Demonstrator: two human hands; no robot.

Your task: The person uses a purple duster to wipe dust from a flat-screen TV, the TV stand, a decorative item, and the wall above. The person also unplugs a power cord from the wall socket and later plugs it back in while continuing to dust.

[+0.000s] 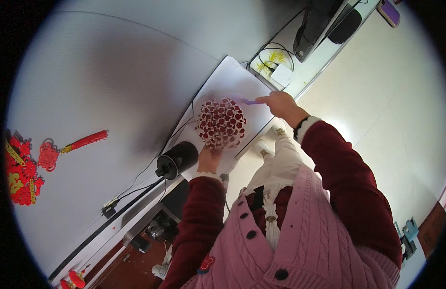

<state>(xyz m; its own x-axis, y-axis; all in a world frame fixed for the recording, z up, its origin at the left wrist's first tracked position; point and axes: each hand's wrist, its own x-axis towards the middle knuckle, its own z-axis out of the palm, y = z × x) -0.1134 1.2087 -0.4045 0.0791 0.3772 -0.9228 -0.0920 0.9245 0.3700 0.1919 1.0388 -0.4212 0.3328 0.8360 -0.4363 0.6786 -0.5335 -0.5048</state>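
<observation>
A round cluster of dark red, flower-like pieces edged in white [221, 121] is over a white tabletop [255, 85]. My left hand [210, 159] grips its near underside, and the cluster hides most of my fingers. In my right hand [282, 104] is a slim purple tool [250, 102], its handle pinched between thumb and fingers. The tool's far end is a blurred purple patch by the cluster's upper right edge. Whether it touches the cluster I cannot tell.
A black cylinder [181, 159] stands close to my left hand. Beyond the table are a white box [282, 75] with looped black cables and a dark device [313, 29]. A wall [136, 72] runs along the left. Red tasselled hangings [47, 155] are on it.
</observation>
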